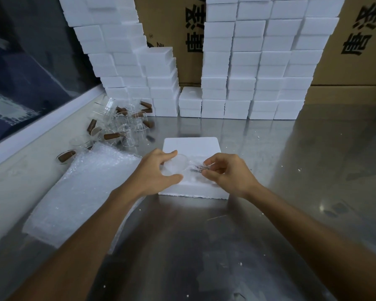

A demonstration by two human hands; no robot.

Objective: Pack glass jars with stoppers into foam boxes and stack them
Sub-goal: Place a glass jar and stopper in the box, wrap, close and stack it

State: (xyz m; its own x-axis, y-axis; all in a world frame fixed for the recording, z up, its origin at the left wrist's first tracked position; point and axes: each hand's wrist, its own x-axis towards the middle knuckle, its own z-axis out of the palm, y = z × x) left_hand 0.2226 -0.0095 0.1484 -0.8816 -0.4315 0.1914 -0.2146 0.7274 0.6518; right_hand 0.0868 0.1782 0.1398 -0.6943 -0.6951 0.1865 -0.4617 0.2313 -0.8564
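Both hands grip one glass jar (175, 165) lying on its side in the open foam box (192, 146): left hand (155, 170) curls thumb and forefinger round the jar's base end, right hand (227, 172) pinches the neck end, where a dark blurred stopper (197, 168) shows. Box sits on the steel table (204, 246). Bubble wrap (83, 192) lies just left. Loose jars with brown stoppers (122, 124) are heaped behind it. Stacked foam boxes (256, 68) line the back, cardboard cartons (354, 44) behind.

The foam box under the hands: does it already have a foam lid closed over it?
No: the foam box lies open, and both hands hold a glass jar over it.
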